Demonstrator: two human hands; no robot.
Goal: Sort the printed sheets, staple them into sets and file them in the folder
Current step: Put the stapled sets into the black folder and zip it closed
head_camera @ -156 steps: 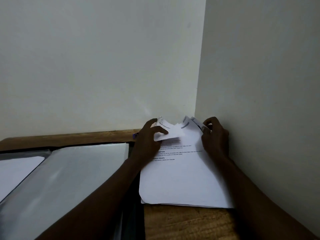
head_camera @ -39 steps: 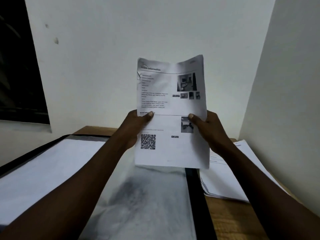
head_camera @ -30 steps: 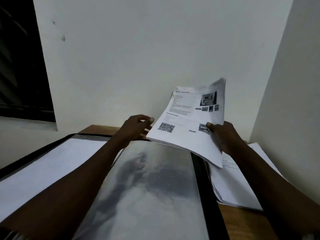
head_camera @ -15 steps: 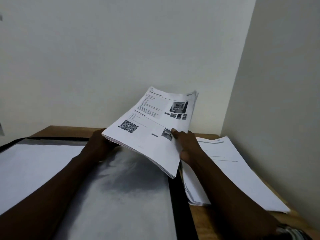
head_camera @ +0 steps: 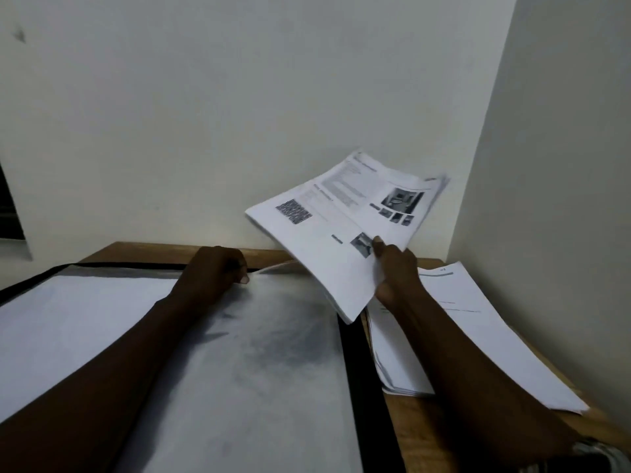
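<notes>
Since half a second ago my left hand (head_camera: 218, 268) has come out from under the printed set (head_camera: 345, 227) and now pinches the sleeve's top edge on the open folder (head_camera: 351, 353). My right hand (head_camera: 392, 271) grips that set aloft at one o'clock, clear of the tabletop (head_camera: 420, 425). At three o'clock the loose stack (head_camera: 478, 336) lies against the folder's black edge, close to the wall (head_camera: 563, 199).

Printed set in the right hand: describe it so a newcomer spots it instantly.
Start at the wall corner behind the wooden table. Just in front of it, the right hand holds a printed set tilted in the air above the open folder. Unlike the paper stack lying flat beside the folder, its top page shows a QR code and small photos.
</notes>
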